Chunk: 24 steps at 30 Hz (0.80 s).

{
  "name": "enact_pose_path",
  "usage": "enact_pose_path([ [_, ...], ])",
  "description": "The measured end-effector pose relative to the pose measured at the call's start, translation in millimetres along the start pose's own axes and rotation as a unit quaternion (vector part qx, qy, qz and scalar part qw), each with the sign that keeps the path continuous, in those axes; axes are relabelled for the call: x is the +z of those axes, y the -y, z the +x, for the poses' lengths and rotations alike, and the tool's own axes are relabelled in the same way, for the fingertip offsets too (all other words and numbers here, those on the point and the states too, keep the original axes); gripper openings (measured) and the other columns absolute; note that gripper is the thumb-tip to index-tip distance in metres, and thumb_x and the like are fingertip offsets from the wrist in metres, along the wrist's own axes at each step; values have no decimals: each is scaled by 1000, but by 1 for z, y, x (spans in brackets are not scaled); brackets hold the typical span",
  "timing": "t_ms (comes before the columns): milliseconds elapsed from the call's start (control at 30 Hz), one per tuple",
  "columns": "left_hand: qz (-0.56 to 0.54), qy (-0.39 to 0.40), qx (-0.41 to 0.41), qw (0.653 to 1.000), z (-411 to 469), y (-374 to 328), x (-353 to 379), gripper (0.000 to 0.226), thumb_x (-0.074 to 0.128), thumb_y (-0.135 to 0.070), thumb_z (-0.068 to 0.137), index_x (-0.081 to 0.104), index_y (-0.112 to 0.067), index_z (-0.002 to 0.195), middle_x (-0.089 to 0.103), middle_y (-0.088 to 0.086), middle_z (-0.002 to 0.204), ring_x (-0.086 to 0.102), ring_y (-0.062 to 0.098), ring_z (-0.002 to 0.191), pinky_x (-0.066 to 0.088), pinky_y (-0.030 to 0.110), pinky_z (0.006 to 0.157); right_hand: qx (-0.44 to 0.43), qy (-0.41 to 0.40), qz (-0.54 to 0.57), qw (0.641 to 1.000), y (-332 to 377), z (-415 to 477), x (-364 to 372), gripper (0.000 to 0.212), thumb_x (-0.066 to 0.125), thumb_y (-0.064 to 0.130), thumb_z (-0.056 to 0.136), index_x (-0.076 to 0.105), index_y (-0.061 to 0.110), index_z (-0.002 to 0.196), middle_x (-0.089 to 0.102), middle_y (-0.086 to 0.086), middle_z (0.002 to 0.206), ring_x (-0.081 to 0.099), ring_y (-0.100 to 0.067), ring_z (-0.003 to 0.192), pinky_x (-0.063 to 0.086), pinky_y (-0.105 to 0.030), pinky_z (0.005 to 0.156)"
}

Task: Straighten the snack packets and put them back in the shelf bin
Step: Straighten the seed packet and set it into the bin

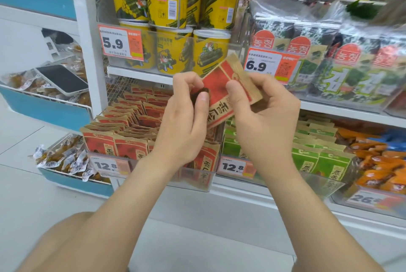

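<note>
Diagonally, red packet (218, 83), top upper-right.

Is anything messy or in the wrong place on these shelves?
Yes. A phone lies on the snacks in the blue side rack, where it doesn't belong. The red packets in the clear bin lean every which way. The left hand and right hand hold one packet tilted above them.
</note>
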State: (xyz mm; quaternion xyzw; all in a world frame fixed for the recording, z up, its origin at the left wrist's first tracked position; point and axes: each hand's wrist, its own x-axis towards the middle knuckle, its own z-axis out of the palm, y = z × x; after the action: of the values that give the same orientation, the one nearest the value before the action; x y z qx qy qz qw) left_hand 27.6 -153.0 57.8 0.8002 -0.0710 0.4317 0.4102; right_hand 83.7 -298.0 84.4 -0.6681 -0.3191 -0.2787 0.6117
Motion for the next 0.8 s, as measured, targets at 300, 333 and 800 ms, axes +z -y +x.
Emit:
enact_pose_path([
  [300, -96, 20, -130, 987, -5, -14, 11, 29, 41, -17, 117, 56, -28, 140, 71, -5, 112, 69, 13, 107, 56, 33, 92, 167, 58, 168, 970, 0, -3, -7, 19, 62, 16, 109, 81, 16, 108, 81, -2, 91, 73, -17, 81, 64, -57, 80],
  [333, -115, 17, -146, 982, -5, -16, 12, 26, 43, -17, 117, 60, -25, 135, 72, -4, 112, 70, 11, 107, 55, 30, 91, 167, 63, 158, 971, 0, -3, -7, 17, 65, 16, 108, 81, 15, 107, 81, -2, 89, 73, -15, 80, 65, -59, 81],
  [800, -323, 28, -269, 907, -13, -26, 15, 24, 37, -33, 118, 45, -13, 106, 58, 2, 71, 54, 17, 55, 46, 31, 50, 193, 159, 83, 965, -8, -14, 7, 22, 59, 22, 109, 66, 20, 88, 61, -12, 67, 55, -28, 59, 56, -58, 51],
])
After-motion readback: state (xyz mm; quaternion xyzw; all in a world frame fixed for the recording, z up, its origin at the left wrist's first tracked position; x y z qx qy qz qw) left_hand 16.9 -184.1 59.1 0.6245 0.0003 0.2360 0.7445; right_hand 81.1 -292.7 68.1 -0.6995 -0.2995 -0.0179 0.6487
